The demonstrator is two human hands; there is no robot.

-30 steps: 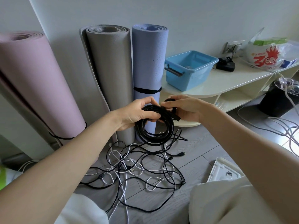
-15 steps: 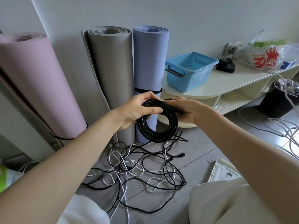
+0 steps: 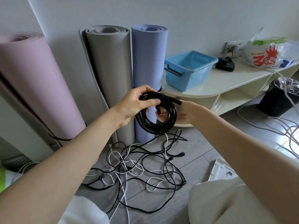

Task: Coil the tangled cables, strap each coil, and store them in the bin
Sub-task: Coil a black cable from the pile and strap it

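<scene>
I see the coil (image 3: 156,117) at centre frame, with my left hand (image 3: 137,105) at its 9 o'clock and my right hand (image 3: 181,113) at 3 o'clock. The tangled cables (image 3: 139,167) lie on the floor (image 3: 202,151) at 6 o'clock. At 1 o'clock the bin (image 3: 189,70) stands on the worktop (image 3: 234,80); three rolled mats (image 3: 110,75) stand against the wall from 9 to 12.

left hand (image 3: 137,105) gripping top-left of the black cable coil (image 3: 157,118) | right hand (image 3: 179,113) behind the coil's right side, fingers poking through the middle | messy black and white cables (image 3: 137,168) on the floor below | blue bin (image 3: 188,68) on the cream shelf (image 3: 229,81) | three rolled mats (image 3: 110,70) against the wall
</scene>
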